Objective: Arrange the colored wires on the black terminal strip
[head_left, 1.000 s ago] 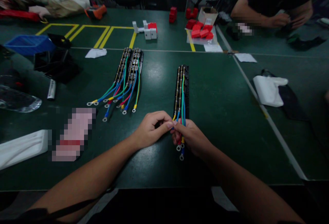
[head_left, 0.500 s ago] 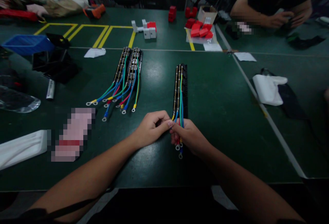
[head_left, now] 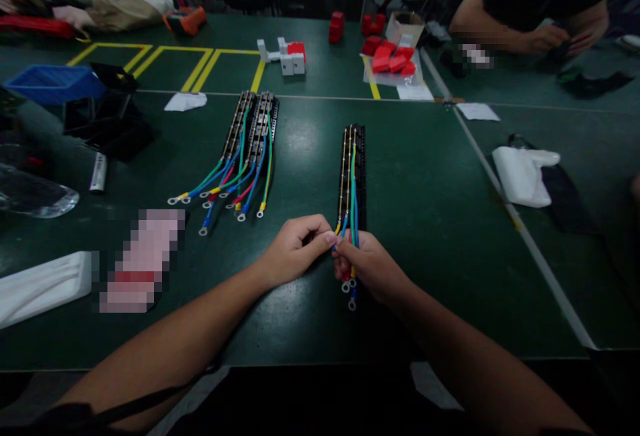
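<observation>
A long black terminal strip (head_left: 362,169) with brass-coloured metal rows lies lengthwise before me. Coloured wires (head_left: 355,206) run down it toward my hands, and their ring terminals (head_left: 352,304) stick out below. My right hand (head_left: 373,264) is closed around the wire bundle near the strip's close end. Thumb and fingers of my left hand (head_left: 303,249) pinch at the left side of the same wires, touching my right hand; the pinched spot is partly hidden. Two similar wired strips (head_left: 260,123) rest to the left, their ring-ended wires fanned toward me.
Farther back are white and red blocks (head_left: 293,63) and red parts on a plastic bag (head_left: 393,59). At left sit a blue bin (head_left: 55,83), black trays (head_left: 107,123), a marker (head_left: 99,173) and a white case (head_left: 47,289). A white object (head_left: 523,173) lies right. Two people sit across.
My hands and the wires stay almost still. The view has shifted very slightly. Across the table at right, the other person's hands have moved a little.
</observation>
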Tool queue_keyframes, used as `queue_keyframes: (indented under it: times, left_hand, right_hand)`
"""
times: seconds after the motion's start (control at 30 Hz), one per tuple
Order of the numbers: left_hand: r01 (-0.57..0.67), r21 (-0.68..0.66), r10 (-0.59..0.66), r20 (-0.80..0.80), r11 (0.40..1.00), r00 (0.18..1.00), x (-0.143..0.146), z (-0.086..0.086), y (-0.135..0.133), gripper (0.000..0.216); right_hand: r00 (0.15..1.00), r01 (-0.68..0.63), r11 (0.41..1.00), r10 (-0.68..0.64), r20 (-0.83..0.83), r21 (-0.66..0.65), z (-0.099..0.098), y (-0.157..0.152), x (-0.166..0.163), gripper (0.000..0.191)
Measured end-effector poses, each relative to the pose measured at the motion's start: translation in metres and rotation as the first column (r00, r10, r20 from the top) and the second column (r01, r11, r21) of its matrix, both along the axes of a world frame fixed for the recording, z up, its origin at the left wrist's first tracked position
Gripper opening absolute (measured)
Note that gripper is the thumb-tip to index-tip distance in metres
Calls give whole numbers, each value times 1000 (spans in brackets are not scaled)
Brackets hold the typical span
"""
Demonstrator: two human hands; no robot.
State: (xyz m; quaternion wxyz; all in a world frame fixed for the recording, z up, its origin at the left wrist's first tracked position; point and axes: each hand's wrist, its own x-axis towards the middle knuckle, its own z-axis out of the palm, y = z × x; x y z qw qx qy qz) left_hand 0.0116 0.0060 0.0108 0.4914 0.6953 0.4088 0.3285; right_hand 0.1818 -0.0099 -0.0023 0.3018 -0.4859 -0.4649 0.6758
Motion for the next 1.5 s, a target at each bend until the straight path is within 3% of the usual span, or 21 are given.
queue_keyframes:
  times: [0.27,0.6,0.97,1.5]
  left_hand:
    - [40,-74,-41,-8,996,999,-1,-3,4,32]
    - [28,-81,-18,117,996,993,-1,0,-2,29]
    - [21,-77,-19,16,997,1000,2,-1,0,31]
    - [16,-84,-12,52,996,999,2,2,0,33]
  right_hand:
    - [997,-25,1000,24,72,15,6,-1,-2,33]
    - [999,-33,999,32,36,16,4,-1,0,33]
    - [998,-29,998,26,61,47,3,-3,-1,36]
    - [999,0,1000,-1,37,29,5,-3,-1,38]
